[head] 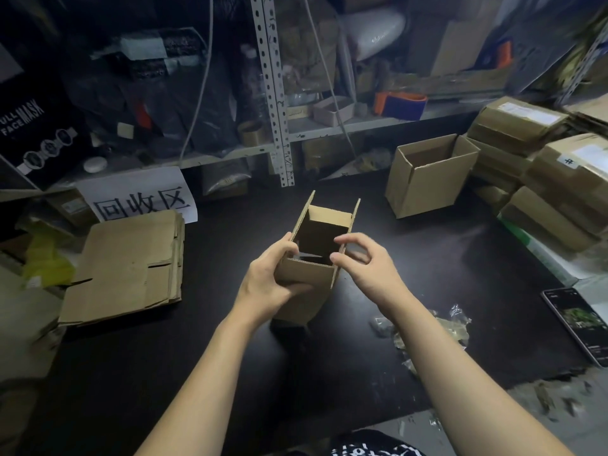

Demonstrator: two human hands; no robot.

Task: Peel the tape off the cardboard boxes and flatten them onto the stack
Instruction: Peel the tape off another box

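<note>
A small open cardboard box [307, 284] stands upright in the middle of the black table, its top flaps raised and its inside dark. My left hand [269, 278] grips its near left corner, thumb over the rim and fingers round the side. My right hand [365, 261] hovers at the box's right flap with fingers loosely curled, the fingertips just at the flap's edge; I cannot tell whether they touch it. A stack of flattened boxes [128, 268] lies at the left of the table.
Another open box [424, 179] stands at the back right, beside a pile of sealed boxes [552, 179]. Crumpled peeled tape [431, 327] lies right of my right forearm. A phone [579, 320] rests at the right edge. Cluttered shelves and a white sign [144, 199] line the back.
</note>
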